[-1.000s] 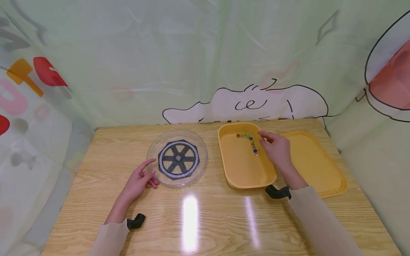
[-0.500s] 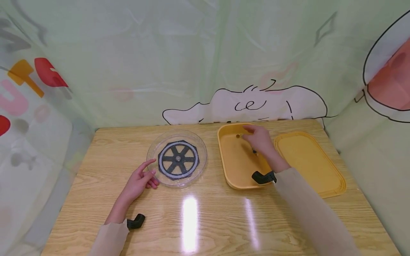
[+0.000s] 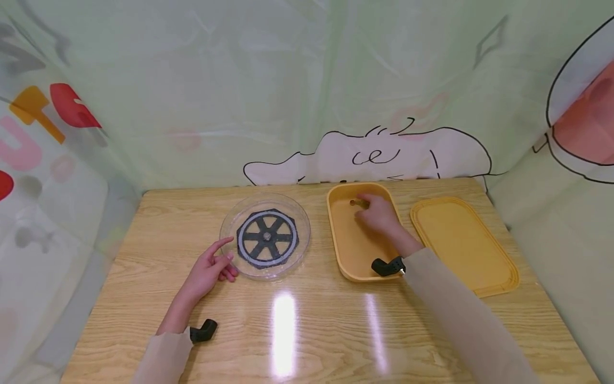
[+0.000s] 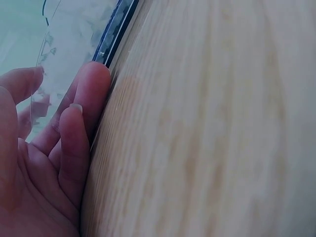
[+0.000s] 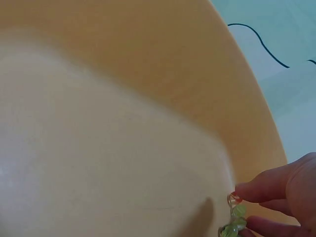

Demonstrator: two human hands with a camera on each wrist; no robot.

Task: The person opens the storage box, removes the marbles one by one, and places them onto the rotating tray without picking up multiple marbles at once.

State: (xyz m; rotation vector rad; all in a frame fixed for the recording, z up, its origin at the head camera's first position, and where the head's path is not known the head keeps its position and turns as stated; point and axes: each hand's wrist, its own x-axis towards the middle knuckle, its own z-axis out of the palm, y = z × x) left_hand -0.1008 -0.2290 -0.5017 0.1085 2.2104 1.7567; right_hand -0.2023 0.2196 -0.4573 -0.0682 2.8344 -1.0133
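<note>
My right hand (image 3: 381,214) is inside the yellow tub (image 3: 345,261), thumb and forefinger apart near its far end. Small glass marbles (image 3: 360,202) lie by these fingertips. In the right wrist view an orange marble (image 5: 234,198) is right at one fingertip, with several green marbles (image 5: 232,229) below it. The hand hides the rest of the row. My left hand (image 3: 211,269) rests on the table at the left edge of a clear round dish (image 3: 299,218), its forefinger extended over the rim. A black spoked wheel shape (image 3: 267,238) shows in the dish.
A yellow lid (image 3: 470,250) lies flat to the right of the tub. The wooden table (image 3: 331,330) backs onto a printed curtain (image 3: 288,106). The left wrist view shows mostly table grain beside the left hand.
My right hand has come from the tub's right rim leftward and down into the tub, covering most of the marble row. The left hand and the dish have stayed put.
</note>
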